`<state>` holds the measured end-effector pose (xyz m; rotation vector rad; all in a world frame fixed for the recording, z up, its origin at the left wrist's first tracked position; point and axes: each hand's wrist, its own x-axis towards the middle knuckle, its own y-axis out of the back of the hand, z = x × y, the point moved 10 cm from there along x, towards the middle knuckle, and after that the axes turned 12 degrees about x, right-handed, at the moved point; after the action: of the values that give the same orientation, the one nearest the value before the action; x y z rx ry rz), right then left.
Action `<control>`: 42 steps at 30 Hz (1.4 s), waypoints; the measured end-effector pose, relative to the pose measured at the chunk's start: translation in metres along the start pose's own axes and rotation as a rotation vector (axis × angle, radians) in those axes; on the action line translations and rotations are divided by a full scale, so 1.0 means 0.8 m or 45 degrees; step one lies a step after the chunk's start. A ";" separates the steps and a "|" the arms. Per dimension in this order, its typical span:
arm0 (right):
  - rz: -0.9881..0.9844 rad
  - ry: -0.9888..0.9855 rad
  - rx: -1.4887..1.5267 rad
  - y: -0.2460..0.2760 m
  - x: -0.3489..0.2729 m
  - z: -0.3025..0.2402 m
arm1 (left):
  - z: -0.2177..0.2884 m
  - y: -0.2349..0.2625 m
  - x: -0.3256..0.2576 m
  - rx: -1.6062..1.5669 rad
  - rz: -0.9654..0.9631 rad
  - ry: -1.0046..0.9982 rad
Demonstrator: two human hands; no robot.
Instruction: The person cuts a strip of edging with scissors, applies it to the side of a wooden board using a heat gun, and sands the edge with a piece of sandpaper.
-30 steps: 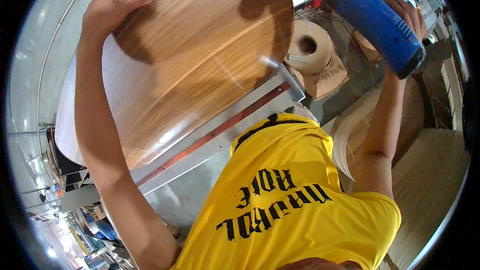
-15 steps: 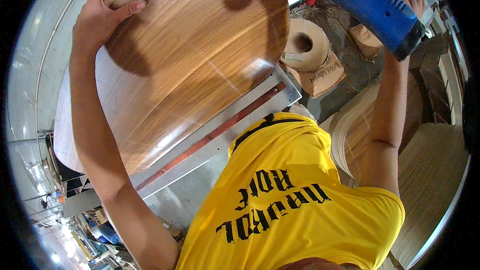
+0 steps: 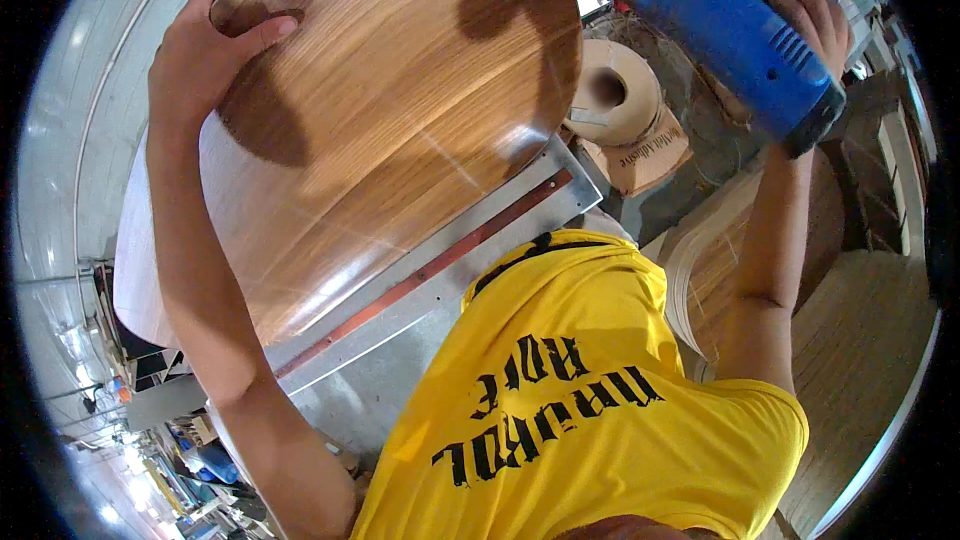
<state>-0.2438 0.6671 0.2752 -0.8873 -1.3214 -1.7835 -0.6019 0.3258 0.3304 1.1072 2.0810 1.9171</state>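
Note:
A large rounded wood-grain panel (image 3: 400,110) with a glossy top lies at the upper left. My left hand (image 3: 205,55) grips its far left rim, thumb on the upper face and fingers out of sight beyond the edge. At the upper right, my right hand (image 3: 800,15) holds a blue heat gun (image 3: 720,25) by a part hidden behind its body. The tool's metal nozzle end points left, over the panel's far right rim. Dark shadows fall on the wood.
A metal plate (image 3: 590,185) with a reddish strip runs along the panel's near edge. Right of the panel, a tan roll of banding (image 3: 612,90) sits on a brown carton (image 3: 645,158). Curved stacked wood-grain boards (image 3: 740,250) stand near my right arm.
The heat gun has come slightly nearer, and more of its nozzle end shows. The panel and my left hand have shifted a little right and nearer.

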 end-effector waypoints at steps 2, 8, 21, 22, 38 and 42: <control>0.066 -0.027 0.097 -0.004 -0.007 -0.013 | -0.014 0.000 -0.004 0.019 -0.039 0.040; 0.028 -0.146 0.037 -0.010 -0.066 -0.040 | 0.001 0.007 -0.005 0.013 -0.042 0.050; 0.084 -0.166 0.020 -0.014 -0.088 -0.060 | 0.012 0.018 -0.016 -0.018 -0.005 0.042; 0.091 -0.159 0.007 -0.016 -0.089 -0.059 | 0.011 0.018 -0.018 -0.024 -0.005 0.049; -0.014 -0.926 0.689 -0.067 -0.140 0.097 | 0.005 0.022 -0.025 0.040 -0.006 0.084; -0.451 -1.177 0.486 -0.082 -0.078 0.149 | 0.013 0.036 -0.035 0.079 0.003 0.102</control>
<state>-0.2573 0.8053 0.2190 -1.3831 -2.4272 -1.2747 -0.5635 0.3165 0.3430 1.0619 2.1958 1.9420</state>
